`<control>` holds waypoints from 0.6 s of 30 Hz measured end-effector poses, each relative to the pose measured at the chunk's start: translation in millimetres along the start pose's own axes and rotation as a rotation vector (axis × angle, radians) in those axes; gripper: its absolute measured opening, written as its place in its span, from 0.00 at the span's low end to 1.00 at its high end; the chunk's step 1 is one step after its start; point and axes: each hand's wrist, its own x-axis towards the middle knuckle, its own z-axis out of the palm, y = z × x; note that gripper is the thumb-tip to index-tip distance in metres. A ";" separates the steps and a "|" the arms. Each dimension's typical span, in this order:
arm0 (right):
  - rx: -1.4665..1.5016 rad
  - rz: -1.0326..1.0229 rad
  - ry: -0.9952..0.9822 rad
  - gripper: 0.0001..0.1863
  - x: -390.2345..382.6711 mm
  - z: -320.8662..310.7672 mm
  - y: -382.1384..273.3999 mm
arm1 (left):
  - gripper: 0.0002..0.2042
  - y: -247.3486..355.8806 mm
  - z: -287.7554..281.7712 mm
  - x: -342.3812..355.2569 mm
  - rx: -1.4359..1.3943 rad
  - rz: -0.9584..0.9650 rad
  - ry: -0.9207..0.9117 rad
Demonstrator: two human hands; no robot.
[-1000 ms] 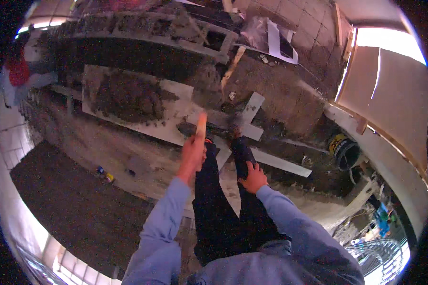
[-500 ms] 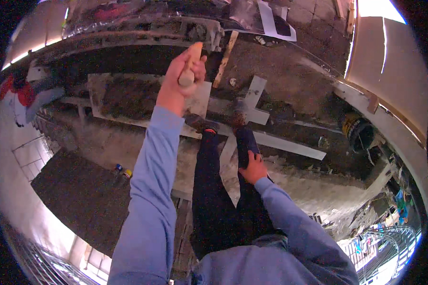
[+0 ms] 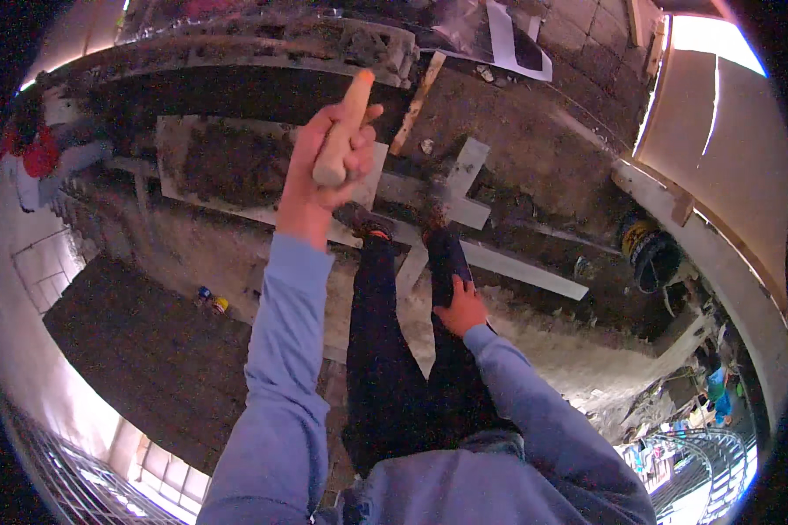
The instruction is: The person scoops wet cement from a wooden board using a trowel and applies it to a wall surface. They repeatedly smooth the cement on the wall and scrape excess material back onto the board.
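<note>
Raised out in front of me, my left hand (image 3: 317,162) is closed around a tapered wooden handle (image 3: 345,140) with an orange tip at its far end. Its thick rounded end points back toward me; whether anything is fixed to the tip cannot be made out. My right hand (image 3: 464,308) lies on my right leg (image 3: 446,273), fingers spread over the dark trousers, holding nothing. Beyond my feet sits a flat pale-edged panel (image 3: 168,175) with dark dirt on it. Pale flat strips (image 3: 471,166) lie on the ground near my right foot.
A narrow wooden batten (image 3: 418,103) lies ahead. At the right a dark bucket (image 3: 654,262) stands by a pale ledge (image 3: 718,236). Far left is a person in red and grey (image 3: 39,162). Small blue and yellow items (image 3: 220,304) lie left of my arm.
My left hand has come slightly nearer and turned, so more of the wooden handle's length shows. My right hand stays on my leg, and the whole view has shifted a little.
</note>
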 end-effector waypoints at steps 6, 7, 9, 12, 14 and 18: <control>-0.050 0.035 -0.027 0.50 0.2 -11.3 -5.2 | 0.21 -24.4 15.4 -9.3 -0.139 0.052 -0.031; -0.062 0.040 -0.043 0.50 -0.1 -12.4 -6.7 | 0.21 -25.4 9.7 -4.0 -0.151 0.072 -0.058; -0.093 0.012 -0.024 0.51 -0.9 -12.1 -9.7 | 0.23 -21.5 -6.9 21.1 -0.245 0.153 -0.091; -0.077 -0.006 -0.035 0.51 1.0 -10.7 -11.6 | 0.24 -12.4 -4.7 48.8 -0.418 0.233 -0.095; -0.065 -0.012 -0.053 0.51 -0.5 -11.5 -10.1 | 0.24 -14.9 0.7 44.8 -0.449 0.254 -0.103; -0.085 -0.007 -0.008 0.50 -4.0 -6.8 -4.0 | 0.24 -35.7 19.7 38.6 -0.401 0.284 -0.118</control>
